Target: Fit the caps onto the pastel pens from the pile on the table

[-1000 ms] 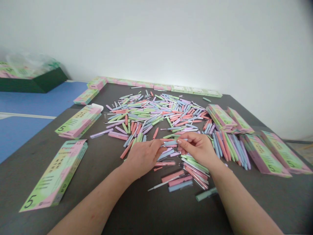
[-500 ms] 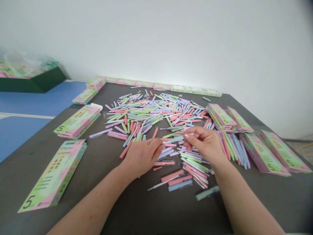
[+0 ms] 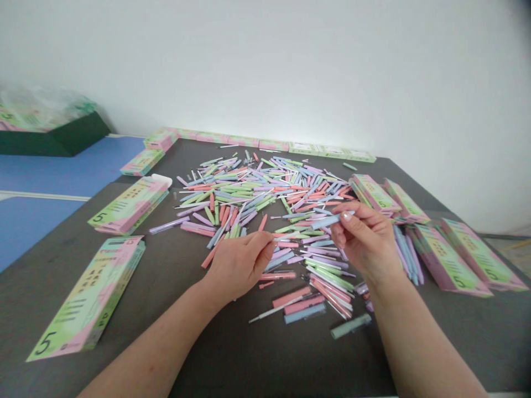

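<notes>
The right hand [image 3: 367, 240] pinches a blue tube [image 3: 332, 221] between thumb and fingers, its grip closed, just above the edge of the pile of pastel tubes [image 3: 244, 193] on the desk [image 3: 232, 359]. The left hand [image 3: 240, 265] is curled at the pile's near edge; whether its grip has hold of anything, I cannot tell. A green tube [image 3: 350, 326] lies just in front of the pile. Flat printed boxes [image 3: 89, 293] sit left of the pile, more lie right of it, and a row lines its far side.
</notes>
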`<move>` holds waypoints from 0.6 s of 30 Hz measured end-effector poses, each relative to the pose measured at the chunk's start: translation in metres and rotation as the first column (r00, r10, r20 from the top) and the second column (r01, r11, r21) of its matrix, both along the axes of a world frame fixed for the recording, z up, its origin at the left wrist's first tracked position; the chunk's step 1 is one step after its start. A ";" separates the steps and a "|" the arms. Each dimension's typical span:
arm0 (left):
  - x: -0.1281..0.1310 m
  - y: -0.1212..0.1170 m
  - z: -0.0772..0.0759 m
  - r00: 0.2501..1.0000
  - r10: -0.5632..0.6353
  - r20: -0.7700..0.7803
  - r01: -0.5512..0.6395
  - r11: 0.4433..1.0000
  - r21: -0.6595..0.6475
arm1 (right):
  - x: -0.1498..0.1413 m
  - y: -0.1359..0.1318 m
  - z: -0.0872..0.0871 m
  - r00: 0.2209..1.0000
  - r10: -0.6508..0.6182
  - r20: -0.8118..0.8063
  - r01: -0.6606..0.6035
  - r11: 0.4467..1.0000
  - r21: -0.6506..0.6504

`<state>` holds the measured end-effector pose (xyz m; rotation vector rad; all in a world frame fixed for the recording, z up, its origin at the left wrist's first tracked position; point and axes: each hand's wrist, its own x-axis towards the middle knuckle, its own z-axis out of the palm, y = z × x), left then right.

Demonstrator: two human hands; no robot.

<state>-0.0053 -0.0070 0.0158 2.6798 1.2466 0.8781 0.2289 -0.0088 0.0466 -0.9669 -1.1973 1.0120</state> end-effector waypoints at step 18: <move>-0.001 0.000 0.000 0.998 -0.006 0.061 0.007 1.000 -0.030 | -0.017 0.005 0.000 0.946 0.132 -0.297 -0.226 0.924 -0.309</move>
